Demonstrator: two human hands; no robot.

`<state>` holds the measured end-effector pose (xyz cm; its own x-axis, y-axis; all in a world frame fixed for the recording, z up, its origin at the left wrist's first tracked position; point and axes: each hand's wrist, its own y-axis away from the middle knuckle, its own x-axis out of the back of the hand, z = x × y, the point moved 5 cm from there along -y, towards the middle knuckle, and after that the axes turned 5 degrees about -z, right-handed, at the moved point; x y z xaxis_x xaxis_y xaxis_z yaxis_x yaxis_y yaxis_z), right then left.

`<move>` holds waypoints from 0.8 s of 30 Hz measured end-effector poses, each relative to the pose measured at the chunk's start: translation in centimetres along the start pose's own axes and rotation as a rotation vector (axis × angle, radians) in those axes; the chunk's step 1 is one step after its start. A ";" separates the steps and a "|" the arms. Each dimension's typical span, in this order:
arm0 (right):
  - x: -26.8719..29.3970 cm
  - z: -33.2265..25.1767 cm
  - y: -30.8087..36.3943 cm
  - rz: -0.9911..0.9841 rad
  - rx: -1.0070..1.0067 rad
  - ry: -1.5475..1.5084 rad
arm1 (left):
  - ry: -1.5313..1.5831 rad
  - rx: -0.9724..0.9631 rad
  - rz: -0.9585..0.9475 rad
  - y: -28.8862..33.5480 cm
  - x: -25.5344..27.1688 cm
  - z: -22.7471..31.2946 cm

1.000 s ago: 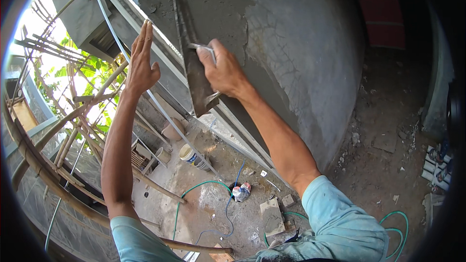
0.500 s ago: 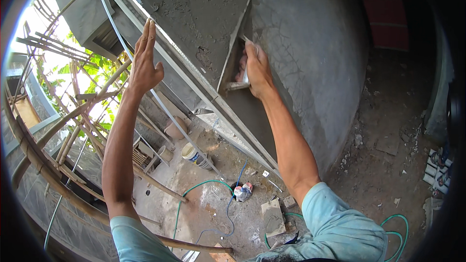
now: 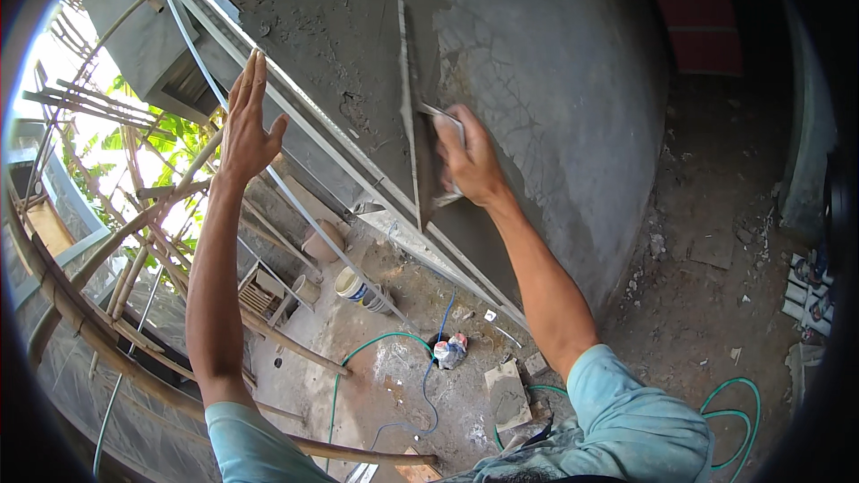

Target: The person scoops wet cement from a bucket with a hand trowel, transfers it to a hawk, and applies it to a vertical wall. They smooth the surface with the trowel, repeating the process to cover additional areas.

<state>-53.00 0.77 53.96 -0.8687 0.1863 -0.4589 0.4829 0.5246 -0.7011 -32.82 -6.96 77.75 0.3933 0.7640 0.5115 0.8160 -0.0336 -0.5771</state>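
The grey plaster wall (image 3: 573, 98) blocks everything ahead. Along its left edge a metal straightedge rail (image 3: 358, 170) runs diagonally, with bamboo scaffold poles (image 3: 134, 241) crowding the space beyond. Between the rail and the steel trowel (image 3: 416, 116) lies a narrow strip of open wet plaster.

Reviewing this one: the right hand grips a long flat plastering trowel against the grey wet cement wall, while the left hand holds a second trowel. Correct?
Not quite. The head view shows the left hand empty, open with fingers together, raised near the pale metal straightedge rail. The rest stands: the right hand grips the long flat plastering trowel against the grey wet cement wall.
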 end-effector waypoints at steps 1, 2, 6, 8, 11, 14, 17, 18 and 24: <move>1.5 0.8 1.4 0.047 -0.043 -0.008 | 0.008 -0.004 0.005 0.1 -0.1 -0.2; 2.8 1.7 2.5 0.096 -0.087 -0.015 | 0.018 -0.007 0.009 0.1 -0.3 -0.3; 6.2 4.7 4.9 0.154 -0.141 -0.124 | 0.040 -0.032 0.028 0.0 -0.6 -0.4; 6.6 5.7 4.9 0.198 -0.170 -0.206 | 0.037 0.009 0.007 0.1 -0.7 -0.6; 5.8 5.0 3.4 0.204 -0.131 -0.046 | 0.014 0.023 -0.006 0.3 -0.5 -0.8; 5.4 4.2 0.8 0.228 -0.054 0.299 | 0.007 0.031 -0.030 0.3 -0.4 -0.8; 2.4 1.9 -0.3 0.275 0.200 0.644 | 0.021 0.008 -0.028 0.0 -0.6 -0.2; 0.8 1.5 -0.5 0.200 0.188 0.586 | 0.015 -0.004 -0.017 -0.1 -0.7 -0.1; -5.4 1.1 3.1 -0.066 0.220 0.388 | -0.045 -0.053 0.014 0.3 -0.3 -1.4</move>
<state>-46.71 0.50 53.63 -0.8552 0.4783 -0.1996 0.4001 0.3645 -0.8409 -32.07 -8.09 78.35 0.3864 0.7914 0.4737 0.8323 -0.0779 -0.5488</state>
